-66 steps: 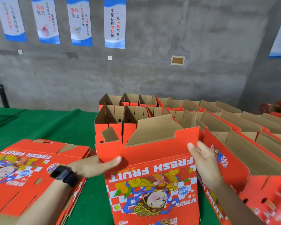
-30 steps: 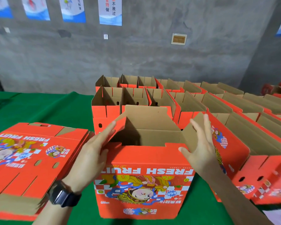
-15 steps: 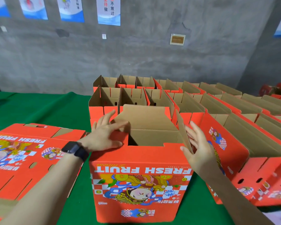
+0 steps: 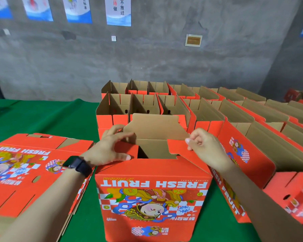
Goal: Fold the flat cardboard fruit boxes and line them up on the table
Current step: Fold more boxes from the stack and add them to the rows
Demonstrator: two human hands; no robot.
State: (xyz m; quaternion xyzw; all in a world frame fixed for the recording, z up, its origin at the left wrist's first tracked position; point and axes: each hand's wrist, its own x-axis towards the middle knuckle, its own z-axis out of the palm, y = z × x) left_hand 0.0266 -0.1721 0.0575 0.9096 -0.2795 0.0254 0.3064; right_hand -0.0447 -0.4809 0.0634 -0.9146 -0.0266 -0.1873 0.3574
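A red "FRESH FRUIT" cardboard box (image 4: pixel 152 193) stands upside down on the green table (image 4: pixel 42 117) in front of me, its flaps facing up. My left hand (image 4: pixel 110 149), with a black watch on the wrist, grips the left end flap and holds it bent inward. My right hand (image 4: pixel 205 147) pinches the right end flap (image 4: pixel 177 145), folded in over the opening. The brown far flap (image 4: pixel 156 128) stands upright behind both hands.
A stack of flat red boxes (image 4: pixel 23 168) lies at my left. Several folded open boxes (image 4: pixel 191 109) stand in rows behind and to the right, one (image 4: pixel 252 154) close beside my right arm. A grey wall with posters is behind.
Both hands have closed on the end flaps and bent them inward over the opening; before, they lay flat against the box's sides. The box has not shifted.
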